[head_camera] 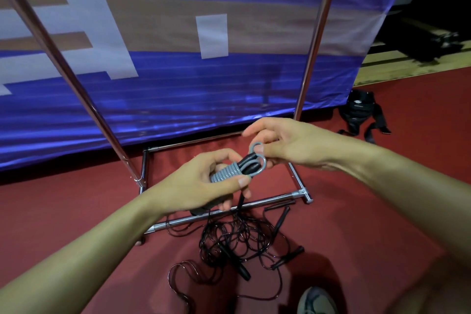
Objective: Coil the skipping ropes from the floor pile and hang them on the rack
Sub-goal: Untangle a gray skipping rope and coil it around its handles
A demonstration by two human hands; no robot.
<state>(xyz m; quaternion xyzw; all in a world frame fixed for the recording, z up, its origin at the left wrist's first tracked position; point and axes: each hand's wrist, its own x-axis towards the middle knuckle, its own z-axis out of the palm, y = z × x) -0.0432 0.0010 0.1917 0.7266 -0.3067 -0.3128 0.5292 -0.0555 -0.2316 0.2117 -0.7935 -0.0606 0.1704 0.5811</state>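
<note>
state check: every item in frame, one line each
grey rope: wound in a tight coil around black handles, held off the floor
left hand: grips the coil
right hand: pinches the rope's loose end loop
black ropes: tangled pile on the floor
rack: upright; no rope on the visible part
bag: lying on the floor

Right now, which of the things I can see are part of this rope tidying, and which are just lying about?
Part of the job:
- grey rope bundle, held by the left hand and right hand
- tangled black ropes on the floor
- metal rack

Just lying about:
- black bag on the red floor
- blue banner behind the rack
- shoe
</note>
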